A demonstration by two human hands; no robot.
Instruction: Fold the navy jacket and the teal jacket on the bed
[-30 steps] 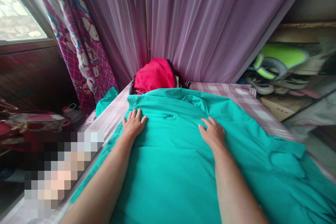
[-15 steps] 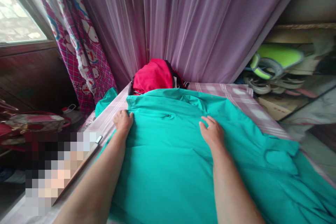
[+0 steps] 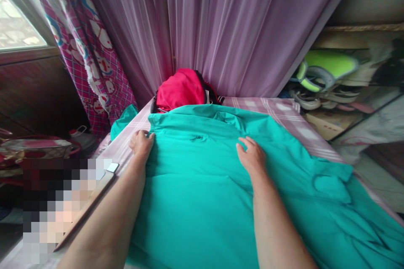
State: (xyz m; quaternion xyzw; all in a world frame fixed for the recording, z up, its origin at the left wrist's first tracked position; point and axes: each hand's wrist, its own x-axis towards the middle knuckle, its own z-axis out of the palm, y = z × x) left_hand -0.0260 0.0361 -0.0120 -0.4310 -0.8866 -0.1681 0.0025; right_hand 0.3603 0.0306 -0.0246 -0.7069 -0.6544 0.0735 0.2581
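Teal jacket (image 3: 192, 214), spread flat on a pink-and-white plaid sheet (image 3: 312, 134); a small dark zipper pull (image 3: 198, 137) shows on the jacket's upper part, between the two hands; the left hand (image 3: 140, 145) is at the jacket's left edge, fingers curled and thumb against the cloth, though whether they pinch it cannot be told; the right hand (image 3: 252, 153) rests on the jacket right of the zipper pull, thumb and fingers apart; a red-and-black cloth bundle (image 3: 179, 90) sits just beyond the jacket's far edge, with a lilac curtain (image 3: 240, 29) behind; a slim flat object (image 3: 112, 168), largely pixelated, lies left of the jacket; shoes (image 3: 304, 100) and a cardboard box (image 3: 328, 124) stand beyond its right side.
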